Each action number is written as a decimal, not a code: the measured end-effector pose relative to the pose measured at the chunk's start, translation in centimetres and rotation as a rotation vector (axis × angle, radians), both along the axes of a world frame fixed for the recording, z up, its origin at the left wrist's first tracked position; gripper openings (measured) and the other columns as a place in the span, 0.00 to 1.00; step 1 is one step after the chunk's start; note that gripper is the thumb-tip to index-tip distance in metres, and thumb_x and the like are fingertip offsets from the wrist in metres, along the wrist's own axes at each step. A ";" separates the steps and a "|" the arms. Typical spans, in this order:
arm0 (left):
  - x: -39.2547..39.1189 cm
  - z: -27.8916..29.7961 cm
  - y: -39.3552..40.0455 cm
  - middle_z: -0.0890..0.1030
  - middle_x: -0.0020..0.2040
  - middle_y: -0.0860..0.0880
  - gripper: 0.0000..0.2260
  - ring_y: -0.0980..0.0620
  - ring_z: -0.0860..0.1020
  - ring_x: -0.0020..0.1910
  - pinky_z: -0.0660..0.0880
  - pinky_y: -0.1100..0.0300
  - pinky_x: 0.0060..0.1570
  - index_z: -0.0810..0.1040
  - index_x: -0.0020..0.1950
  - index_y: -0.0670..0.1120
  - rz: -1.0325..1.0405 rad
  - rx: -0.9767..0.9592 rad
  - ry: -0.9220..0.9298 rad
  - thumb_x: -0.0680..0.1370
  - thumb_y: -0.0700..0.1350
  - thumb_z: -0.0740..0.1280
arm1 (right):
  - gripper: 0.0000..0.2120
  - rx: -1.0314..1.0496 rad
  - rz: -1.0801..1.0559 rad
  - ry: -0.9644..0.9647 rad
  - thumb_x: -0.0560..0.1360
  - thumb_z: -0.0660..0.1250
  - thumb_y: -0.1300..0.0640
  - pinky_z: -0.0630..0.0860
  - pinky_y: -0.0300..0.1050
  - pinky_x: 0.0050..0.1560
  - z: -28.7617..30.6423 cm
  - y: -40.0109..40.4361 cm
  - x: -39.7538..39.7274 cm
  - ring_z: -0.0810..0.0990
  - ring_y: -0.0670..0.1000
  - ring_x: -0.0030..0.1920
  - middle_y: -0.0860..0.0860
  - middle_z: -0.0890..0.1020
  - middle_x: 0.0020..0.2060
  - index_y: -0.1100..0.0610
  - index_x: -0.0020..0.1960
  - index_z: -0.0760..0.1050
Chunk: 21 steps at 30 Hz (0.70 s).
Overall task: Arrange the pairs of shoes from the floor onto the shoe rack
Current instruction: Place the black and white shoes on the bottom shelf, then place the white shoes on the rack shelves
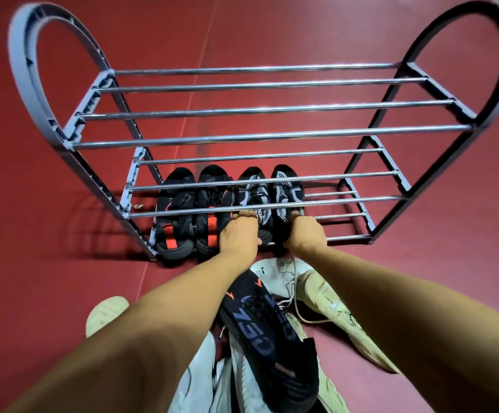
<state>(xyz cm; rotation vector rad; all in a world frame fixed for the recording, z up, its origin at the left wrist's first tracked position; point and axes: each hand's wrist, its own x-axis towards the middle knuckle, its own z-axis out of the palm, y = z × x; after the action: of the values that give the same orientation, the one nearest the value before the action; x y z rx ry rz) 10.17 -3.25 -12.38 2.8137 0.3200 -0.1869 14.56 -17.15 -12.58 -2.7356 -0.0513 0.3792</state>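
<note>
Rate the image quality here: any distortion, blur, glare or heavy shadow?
Head view: strong wide-angle distortion bows the grey plastic shoe rack with chrome rails outward; its left end arch is smeared; soft highlights streak the rails; the rack throws a shadow on the red floor at left; the left hand and right hand on the black-and-white knit shoes stay sharp.
</note>
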 end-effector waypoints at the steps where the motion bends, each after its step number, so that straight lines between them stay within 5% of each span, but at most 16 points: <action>1: -0.1 0.4 -0.2 0.86 0.49 0.44 0.07 0.42 0.80 0.57 0.74 0.54 0.47 0.73 0.49 0.44 0.024 -0.026 0.005 0.77 0.34 0.67 | 0.18 -0.007 0.020 0.004 0.72 0.68 0.66 0.81 0.49 0.50 -0.3 0.1 0.1 0.84 0.61 0.53 0.57 0.85 0.53 0.52 0.60 0.77; 4: -0.2 0.9 0.8 0.81 0.58 0.39 0.09 0.38 0.78 0.60 0.75 0.50 0.53 0.72 0.55 0.43 -0.010 -0.094 0.000 0.78 0.37 0.68 | 0.21 -0.007 0.069 0.039 0.73 0.68 0.63 0.78 0.47 0.49 -0.4 -0.5 0.2 0.83 0.61 0.56 0.58 0.84 0.56 0.53 0.65 0.75; 6: -1.0 0.8 2.6 0.77 0.62 0.39 0.12 0.37 0.77 0.62 0.75 0.48 0.59 0.72 0.60 0.42 -0.079 -0.142 0.028 0.78 0.38 0.67 | 0.28 0.036 0.089 0.081 0.73 0.71 0.59 0.77 0.50 0.59 -0.4 -1.2 -0.4 0.79 0.62 0.63 0.62 0.79 0.62 0.56 0.71 0.70; 8: -3.2 0.8 5.0 0.78 0.58 0.41 0.07 0.40 0.78 0.58 0.75 0.49 0.58 0.73 0.55 0.44 -0.119 -0.227 -0.014 0.78 0.39 0.66 | 0.30 0.096 0.078 0.076 0.70 0.74 0.57 0.76 0.54 0.63 -0.3 -2.2 -1.8 0.77 0.63 0.63 0.62 0.76 0.63 0.58 0.69 0.68; 12: -11.0 1.2 10.2 0.76 0.46 0.52 0.04 0.48 0.77 0.44 0.75 0.51 0.48 0.75 0.48 0.49 -0.100 -0.174 -0.191 0.76 0.41 0.66 | 0.19 0.185 0.115 -0.110 0.71 0.72 0.60 0.76 0.56 0.57 1.1 -4.3 -4.1 0.77 0.59 0.54 0.57 0.76 0.55 0.58 0.59 0.70; 17: -21.1 1.0 15.1 0.78 0.39 0.54 0.16 0.53 0.77 0.38 0.77 0.54 0.46 0.70 0.44 0.52 0.134 -0.096 0.273 0.72 0.63 0.68 | 0.05 0.334 0.162 -0.137 0.73 0.68 0.63 0.75 0.47 0.46 3.8 -3.0 -6.6 0.80 0.54 0.42 0.52 0.82 0.41 0.57 0.48 0.76; 21: -25.9 -0.4 11.6 0.83 0.42 0.55 0.20 0.56 0.81 0.44 0.76 0.59 0.50 0.74 0.49 0.52 0.178 -0.235 0.464 0.72 0.68 0.66 | 0.04 0.382 0.259 -0.072 0.72 0.68 0.63 0.73 0.45 0.44 3.8 -0.5 -8.9 0.79 0.54 0.39 0.50 0.82 0.38 0.57 0.46 0.77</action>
<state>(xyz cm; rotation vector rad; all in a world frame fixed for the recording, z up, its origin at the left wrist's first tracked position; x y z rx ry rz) -15.77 8.33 -12.77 2.4668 0.6043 -0.7846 5.69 -17.62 -8.80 -2.3654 -0.4535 0.3032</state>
